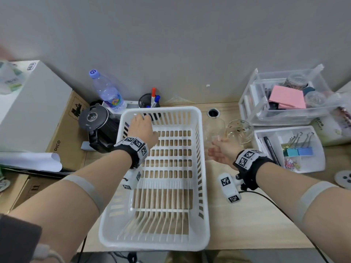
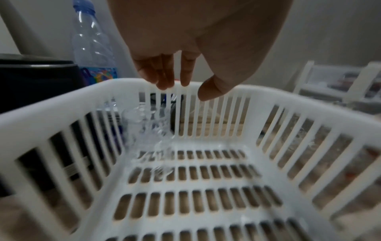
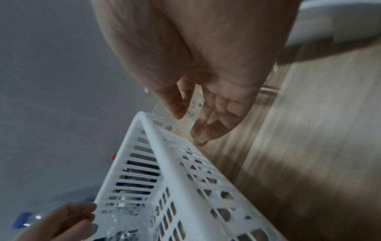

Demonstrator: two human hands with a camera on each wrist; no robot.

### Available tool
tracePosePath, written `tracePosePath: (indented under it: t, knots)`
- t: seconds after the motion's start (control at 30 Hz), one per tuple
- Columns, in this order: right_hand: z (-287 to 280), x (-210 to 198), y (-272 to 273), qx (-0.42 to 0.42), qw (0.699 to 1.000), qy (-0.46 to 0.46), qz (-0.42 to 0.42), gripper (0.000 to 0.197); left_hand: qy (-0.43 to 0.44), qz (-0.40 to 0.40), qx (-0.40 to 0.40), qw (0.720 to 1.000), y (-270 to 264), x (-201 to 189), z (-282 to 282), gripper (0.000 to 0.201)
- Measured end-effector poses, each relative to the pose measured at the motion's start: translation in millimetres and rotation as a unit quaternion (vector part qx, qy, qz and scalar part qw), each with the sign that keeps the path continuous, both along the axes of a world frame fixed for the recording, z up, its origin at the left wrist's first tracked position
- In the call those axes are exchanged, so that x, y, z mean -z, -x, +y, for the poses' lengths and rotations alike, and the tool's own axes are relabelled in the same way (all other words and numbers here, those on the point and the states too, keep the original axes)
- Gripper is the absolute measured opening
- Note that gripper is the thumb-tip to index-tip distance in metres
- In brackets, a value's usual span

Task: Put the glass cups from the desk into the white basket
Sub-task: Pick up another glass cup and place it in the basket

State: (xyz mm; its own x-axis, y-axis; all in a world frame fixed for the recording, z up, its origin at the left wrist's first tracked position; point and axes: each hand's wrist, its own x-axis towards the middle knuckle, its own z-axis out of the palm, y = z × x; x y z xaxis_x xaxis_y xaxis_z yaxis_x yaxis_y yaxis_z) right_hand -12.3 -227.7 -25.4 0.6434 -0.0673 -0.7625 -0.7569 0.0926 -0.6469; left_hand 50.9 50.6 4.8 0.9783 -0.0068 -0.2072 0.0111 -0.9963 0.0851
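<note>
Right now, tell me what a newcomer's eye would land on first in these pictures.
The big white basket fills the middle of the wooden desk, with the left hand over its far left corner, above a clear glass cup standing inside. To the basket's right, the right hand reaches open toward two glass cups on the desk, a plain one and a patterned one.

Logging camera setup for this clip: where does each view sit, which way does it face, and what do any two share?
Head: worn on the head, facing down at the desk; shows both forearms, the left hand, the right hand and the white basket.
Left wrist: looks along the left hand's fingers into the basket, at a blurred glass cup.
Right wrist: looks along the open right palm beside the basket.
Shared: all three show the basket.
</note>
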Motion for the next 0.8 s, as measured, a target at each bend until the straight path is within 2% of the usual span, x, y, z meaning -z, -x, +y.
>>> tracePosePath:
  t: [0.1,0.17,0.23,0.33,0.43,0.5,0.57,0.7,0.8]
  knots:
    - [-7.9,-26.7,-1.1,-0.023,0.999,0.010,-0.047,0.014,0.085,0.001,-0.027,0.996,-9.8,-22.4,-15.2,0.029]
    - [-10.8,-45.9,-2.8,-0.076,0.989,0.078,-0.104,0.013,0.158,0.029,-0.053,0.986,-16.5,-38.6,-27.4,0.024]
    - [-9.7,-63.1,-3.8,-0.155,0.950,0.196,-0.187,0.012,0.241,0.067,-0.074,0.965,-24.4,-50.5,-37.9,0.035]
    - [-2.3,-84.2,-5.4,-0.228,0.866,0.340,-0.286,0.013,0.359,0.113,-0.095,0.922,-33.3,-63.2,-48.1,0.061]
    - [11.9,-86.1,-9.6,-0.298,0.799,0.393,-0.343,0.015,0.357,0.149,-0.043,0.921,-34.8,-63.2,-50.5,0.080]
    - [24.9,-78.1,-11.8,-0.335,0.766,0.403,-0.372,0.018,0.361,0.150,-0.024,0.920,-31.0,-57.1,-49.1,0.091]
    - [39.5,-67.5,-13.3,-0.361,0.736,0.415,-0.394,0.019,0.379,0.129,-0.026,0.916,-28.5,-49.0,-42.2,0.086]
    - [62.3,-51.9,-15.8,-0.423,0.703,0.415,-0.392,0.026,0.331,0.097,-0.015,0.938,-29.8,-38.5,-18.6,0.078]
    - [73.1,-42.9,-16.7,-0.455,0.706,0.381,-0.387,0.035,0.289,0.098,-0.025,0.952,-31.4,-31.7,-0.2,0.075]
